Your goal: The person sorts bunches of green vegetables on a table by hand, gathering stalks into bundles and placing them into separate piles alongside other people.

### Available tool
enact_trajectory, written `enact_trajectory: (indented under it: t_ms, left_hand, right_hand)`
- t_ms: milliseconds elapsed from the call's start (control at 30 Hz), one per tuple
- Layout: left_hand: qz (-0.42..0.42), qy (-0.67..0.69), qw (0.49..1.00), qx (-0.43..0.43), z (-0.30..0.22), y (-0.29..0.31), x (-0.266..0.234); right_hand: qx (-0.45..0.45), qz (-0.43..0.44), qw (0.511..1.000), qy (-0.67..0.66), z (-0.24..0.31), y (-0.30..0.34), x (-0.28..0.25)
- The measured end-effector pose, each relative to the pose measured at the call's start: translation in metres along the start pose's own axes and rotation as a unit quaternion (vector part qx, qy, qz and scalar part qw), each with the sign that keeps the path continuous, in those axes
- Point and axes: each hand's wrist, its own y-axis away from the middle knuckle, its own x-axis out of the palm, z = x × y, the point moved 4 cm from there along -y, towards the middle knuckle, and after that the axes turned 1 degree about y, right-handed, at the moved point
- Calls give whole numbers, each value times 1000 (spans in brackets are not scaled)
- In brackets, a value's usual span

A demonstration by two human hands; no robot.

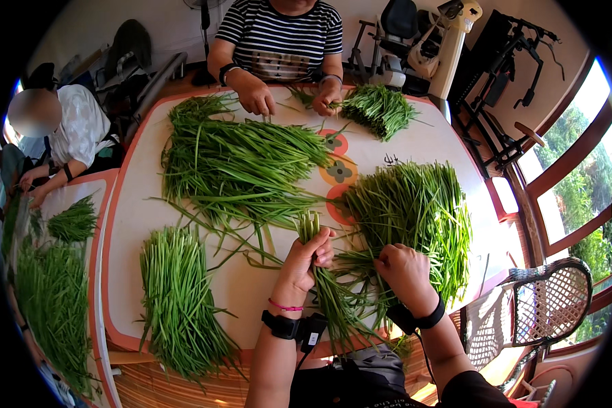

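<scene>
My left hand [307, 257] is closed round a bunch of green chives [330, 299], its pale cut ends pointing up and the leaves hanging down toward my lap. Just to the right, my right hand [406, 273] is curled shut, with loose chive leaves running to its fingertips; the fingertips are partly hidden. Beyond it lies a big heap of chives [415, 217]. A neat pile of chives [177, 292] sits at the near left. Across the middle spreads a loose heap of long chives [238, 166].
Opposite me, a person in a striped shirt [279, 37] handles chives beside a small pile [377, 112]. Another person [75, 126] works at a side table [98, 272] with more chives. A wicker chair [551, 306] stands at the right, near the windows.
</scene>
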Motion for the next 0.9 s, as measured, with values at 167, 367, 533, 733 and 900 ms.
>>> enact_trajectory:
  t_ms: [167, 367, 533, 733, 900]
  left_hand:
    - [-3, -7, 1000, -7, 3, 0, 1]
    - [1, -14, 1000, -18, 7, -2, -1]
    - [-19, -74, 997, -32, 11, -1, 1]
    - [-73, -161, 984, 1, 12, -1, 8]
    - [-24, -67, 997, 16, 13, -6, -2]
  right_hand:
    - [25, 37, 999, 5, 3, -1, 0]
    - [38, 13, 999, -29, -2, 0, 2]
    - [10, -54, 989, -139, 8, 1, -8]
    - [-86, -70, 965, -238, 31, 10, -17]
    - [-144, -22, 957, -252, 39, 21, -14]
